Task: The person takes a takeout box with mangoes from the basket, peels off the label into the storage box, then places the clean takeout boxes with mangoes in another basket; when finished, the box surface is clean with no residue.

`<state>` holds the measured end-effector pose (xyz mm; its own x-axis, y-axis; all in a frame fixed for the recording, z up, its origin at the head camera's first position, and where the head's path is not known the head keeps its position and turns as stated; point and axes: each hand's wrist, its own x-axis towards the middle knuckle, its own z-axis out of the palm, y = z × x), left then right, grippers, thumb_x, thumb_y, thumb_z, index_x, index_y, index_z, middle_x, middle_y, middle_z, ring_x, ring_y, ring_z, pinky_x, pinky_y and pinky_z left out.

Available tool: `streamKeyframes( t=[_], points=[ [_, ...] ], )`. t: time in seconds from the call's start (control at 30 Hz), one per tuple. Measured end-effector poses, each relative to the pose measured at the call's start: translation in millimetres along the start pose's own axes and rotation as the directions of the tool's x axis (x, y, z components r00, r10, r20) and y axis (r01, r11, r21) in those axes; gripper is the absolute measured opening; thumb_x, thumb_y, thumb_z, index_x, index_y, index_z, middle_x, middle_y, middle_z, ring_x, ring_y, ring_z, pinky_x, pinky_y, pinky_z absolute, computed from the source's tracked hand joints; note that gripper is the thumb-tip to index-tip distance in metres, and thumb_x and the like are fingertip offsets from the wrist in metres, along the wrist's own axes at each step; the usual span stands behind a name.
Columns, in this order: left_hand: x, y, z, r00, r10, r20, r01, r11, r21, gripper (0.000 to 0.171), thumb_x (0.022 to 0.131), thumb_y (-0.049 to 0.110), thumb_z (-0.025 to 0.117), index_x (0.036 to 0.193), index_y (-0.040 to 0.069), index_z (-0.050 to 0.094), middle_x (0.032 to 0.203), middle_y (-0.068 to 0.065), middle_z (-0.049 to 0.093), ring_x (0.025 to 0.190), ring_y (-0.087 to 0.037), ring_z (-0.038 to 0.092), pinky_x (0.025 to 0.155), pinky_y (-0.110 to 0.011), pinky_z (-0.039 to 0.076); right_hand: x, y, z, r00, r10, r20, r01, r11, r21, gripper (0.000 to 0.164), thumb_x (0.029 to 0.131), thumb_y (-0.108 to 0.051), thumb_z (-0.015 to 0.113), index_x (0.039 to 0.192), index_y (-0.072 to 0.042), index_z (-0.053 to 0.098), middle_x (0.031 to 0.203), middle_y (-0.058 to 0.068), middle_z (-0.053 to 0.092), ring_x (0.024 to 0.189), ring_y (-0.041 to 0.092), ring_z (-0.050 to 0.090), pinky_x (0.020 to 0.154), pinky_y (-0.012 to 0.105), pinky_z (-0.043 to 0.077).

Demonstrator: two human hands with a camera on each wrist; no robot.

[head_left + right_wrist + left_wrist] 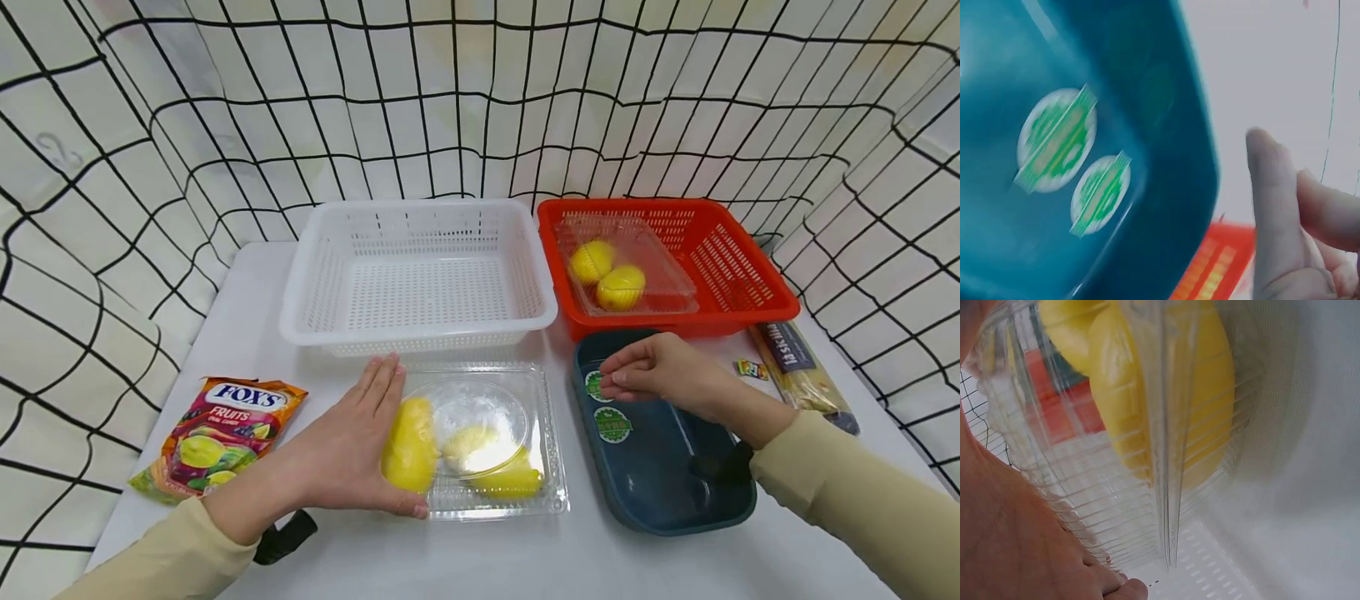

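Note:
A clear plastic clamshell box (pixel 536 417) with yellow fruits (pixel 491 467) inside lies on the table. Along its left side rests my left hand (pixel 348 446), fingers stretched toward the back edge and thumb at the front edge. The left wrist view shows the box's ribbed wall and a large yellow fruit (pixel 1119 394) behind it. My right hand (pixel 660 375) hovers over a dark teal tray (pixel 652 483), its fingers loosely bent and holding nothing visible. Two green-and-white round stickers (pixel 1057 140) are on the tray's inside.
At the back stands a white perforated basket (pixel 423 337). A red basket (pixel 750 287) beside it contains another clear box (pixel 660 275) with two yellow fruits. A candy bag (pixel 217 437) lies left; a pasta packet (pixel 802 375) and small wrapped sweet (pixel 752 369) lie right. Black wire mesh surrounds the table.

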<state>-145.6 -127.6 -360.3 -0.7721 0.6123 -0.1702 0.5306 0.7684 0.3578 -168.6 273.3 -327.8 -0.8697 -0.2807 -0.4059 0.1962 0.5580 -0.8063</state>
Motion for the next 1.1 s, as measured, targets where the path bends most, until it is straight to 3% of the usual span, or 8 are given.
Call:
streamKeyframes(
  t=[0.13, 0.23, 0.43, 0.47, 0.6, 0.7, 0.93, 1.1],
  points=[
    [0.3, 0.4, 0.6, 1.000, 0.005, -0.010, -0.005, 1.000, 0.006, 0.149, 0.064, 0.088, 0.070, 0.158, -0.013, 0.014, 0.169, -0.030, 0.004, 0.156, -0.051, 0.009, 0.123, -0.062, 0.024, 3, -15, 28, 0.984, -0.175, -0.024, 0.172, 0.979, -0.113, 0.041, 0.100, -0.011, 0.064, 0.138, 0.005, 0.059, 0.130, 0.022, 0.069, 0.120, 0.034, 0.069, 0.095, 0.036, 0.059],
    [0.0, 0.1, 0.8, 1.000, 0.008, -0.017, -0.008, 1.000, 0.007, 0.149, 0.063, 0.088, 0.070, 0.158, -0.013, 0.015, 0.169, -0.030, 0.004, 0.156, -0.051, 0.009, 0.123, -0.062, 0.024, 7, -22, 47, 0.957, -0.290, 0.009, 0.283, 0.929, -0.239, 0.053, 0.097, -0.017, 0.070, 0.144, 0.002, 0.054, 0.142, 0.022, 0.061, 0.130, 0.037, 0.062, 0.102, 0.044, 0.055],
    [-1.5, 0.6, -0.5, 1.000, -0.003, -0.012, 0.003, 1.000, -0.001, 0.148, 0.063, 0.087, 0.072, 0.158, -0.012, 0.015, 0.169, -0.030, 0.005, 0.156, -0.050, 0.009, 0.123, -0.062, 0.024, 15, -35, 76, 0.950, -0.284, 0.131, 0.312, 0.853, -0.417, 0.098, 0.083, -0.040, 0.084, 0.159, -0.008, 0.032, 0.162, 0.016, 0.040, 0.147, 0.039, 0.039, 0.113, 0.060, 0.043],
    [-1.7, 0.9, -0.8, 1.000, -0.006, -0.009, 0.006, 1.000, -0.002, 0.148, 0.063, 0.087, 0.072, 0.158, -0.012, 0.015, 0.169, -0.029, 0.004, 0.156, -0.050, 0.008, 0.123, -0.062, 0.024, 16, -36, 81, 0.950, -0.273, 0.153, 0.314, 0.835, -0.453, 0.106, 0.080, -0.045, 0.085, 0.161, -0.008, 0.028, 0.165, 0.016, 0.034, 0.151, 0.040, 0.033, 0.116, 0.062, 0.039],
    [-1.5, 1.7, -1.2, 1.000, -0.012, -0.004, 0.012, 1.000, 0.001, 0.148, 0.064, 0.086, 0.073, 0.159, -0.012, 0.014, 0.169, -0.029, 0.004, 0.157, -0.049, 0.008, 0.123, -0.062, 0.024, 19, -38, 95, 0.927, -0.284, 0.245, 0.375, 0.696, -0.613, 0.131, 0.069, -0.062, 0.086, 0.163, -0.004, 0.016, 0.172, 0.017, 0.013, 0.159, 0.042, 0.008, 0.125, 0.064, 0.018],
    [-2.0, 1.8, -0.8, 1.000, -0.014, -0.006, 0.014, 1.000, 0.004, 0.147, 0.064, 0.084, 0.074, 0.159, -0.012, 0.014, 0.170, -0.029, 0.004, 0.157, -0.049, 0.008, 0.123, -0.061, 0.025, 22, -39, 100, 0.917, -0.289, 0.274, 0.398, 0.622, -0.674, 0.139, 0.064, -0.067, 0.086, 0.164, -0.003, 0.014, 0.172, 0.018, 0.007, 0.159, 0.042, 0.005, 0.126, 0.064, 0.013],
    [0.2, 2.9, -0.5, 1.000, -0.005, -0.011, 0.005, 1.000, 0.002, 0.147, 0.064, 0.083, 0.075, 0.158, -0.012, 0.015, 0.170, -0.029, 0.005, 0.157, -0.049, 0.008, 0.123, -0.062, 0.026, 24, -41, 101, 0.925, -0.257, 0.279, 0.379, 0.600, -0.705, 0.142, 0.063, -0.072, 0.085, 0.164, -0.003, 0.012, 0.172, 0.017, 0.010, 0.158, 0.038, 0.012, 0.127, 0.060, 0.016],
    [-2.5, 0.9, 1.9, 1.000, 0.006, -0.023, -0.008, 0.998, -0.069, 0.147, 0.065, 0.080, 0.077, 0.159, -0.011, 0.011, 0.170, -0.028, -0.002, 0.158, -0.048, 0.002, 0.123, -0.063, 0.023, 19, -40, 107, 0.934, -0.270, 0.233, 0.352, 0.594, -0.723, 0.141, 0.061, -0.072, 0.085, 0.162, 0.001, 0.019, 0.169, 0.020, 0.020, 0.155, 0.040, 0.022, 0.125, 0.059, 0.024]
  ],
)
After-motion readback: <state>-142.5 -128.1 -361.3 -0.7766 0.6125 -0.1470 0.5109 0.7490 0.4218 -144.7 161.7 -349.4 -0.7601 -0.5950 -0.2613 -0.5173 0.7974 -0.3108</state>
